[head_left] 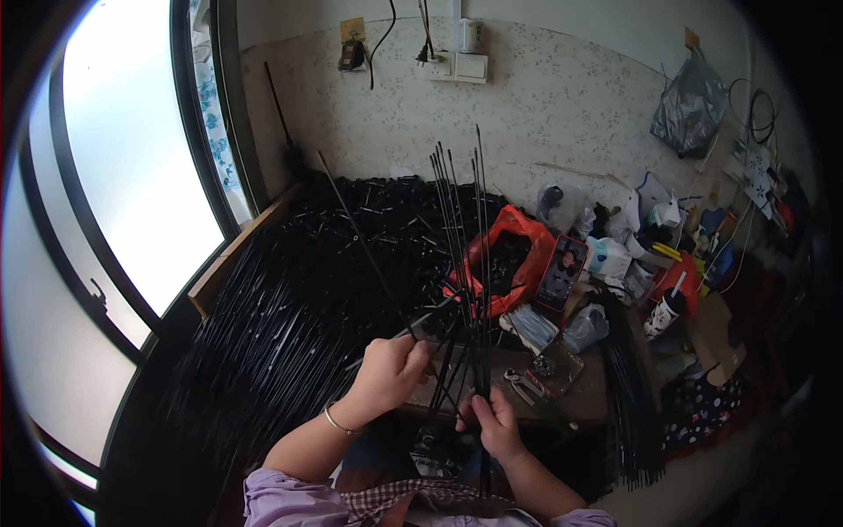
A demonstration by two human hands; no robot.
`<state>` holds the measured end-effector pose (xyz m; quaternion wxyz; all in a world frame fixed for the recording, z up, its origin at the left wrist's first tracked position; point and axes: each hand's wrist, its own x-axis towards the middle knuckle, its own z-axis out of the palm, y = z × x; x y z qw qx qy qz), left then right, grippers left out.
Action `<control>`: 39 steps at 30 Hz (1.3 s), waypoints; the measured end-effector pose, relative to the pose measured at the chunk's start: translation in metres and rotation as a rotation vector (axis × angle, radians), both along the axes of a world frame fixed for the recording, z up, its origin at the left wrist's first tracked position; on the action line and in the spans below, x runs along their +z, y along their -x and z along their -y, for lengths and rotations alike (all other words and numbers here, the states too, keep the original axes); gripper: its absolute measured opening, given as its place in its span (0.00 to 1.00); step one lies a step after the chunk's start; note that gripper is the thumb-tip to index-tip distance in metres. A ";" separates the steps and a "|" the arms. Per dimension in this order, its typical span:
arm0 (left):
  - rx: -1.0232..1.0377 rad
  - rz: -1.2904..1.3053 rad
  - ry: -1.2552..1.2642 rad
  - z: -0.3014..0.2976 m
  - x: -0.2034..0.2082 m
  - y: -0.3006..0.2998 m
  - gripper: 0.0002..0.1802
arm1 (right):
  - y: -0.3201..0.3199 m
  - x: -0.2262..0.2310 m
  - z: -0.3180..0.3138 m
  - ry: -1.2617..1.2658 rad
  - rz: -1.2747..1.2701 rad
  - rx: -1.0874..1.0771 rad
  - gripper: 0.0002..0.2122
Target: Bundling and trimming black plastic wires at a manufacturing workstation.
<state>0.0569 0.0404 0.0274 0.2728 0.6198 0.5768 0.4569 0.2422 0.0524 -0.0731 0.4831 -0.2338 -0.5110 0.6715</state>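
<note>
My left hand [393, 373] is closed round one thin black rod [367, 246], which slants up and to the left from the fist. My right hand [496, 422] grips the lower part of a bundle of thin black rods [481, 360]. These stand nearly upright and fan out slightly at the top. The lower end of the left hand's rod passes close to the bundle; whether they touch I cannot tell. Behind both hands lies a big heap of black rods [272, 325], with short black pieces [378, 211] piled at its far side.
An open red plastic bag [529, 285] with black pieces stands beyond my right hand, beside a phone [560, 274]. Pliers [525, 386] lie on the table edge. Another rod bundle [628, 395] hangs at right, near a patterned cup [665, 314]. A bright window [132, 158] borders the left.
</note>
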 end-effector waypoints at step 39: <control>-0.408 0.665 0.191 -0.054 -0.050 -0.014 0.22 | -0.018 -0.004 -0.031 -0.021 0.076 0.135 0.10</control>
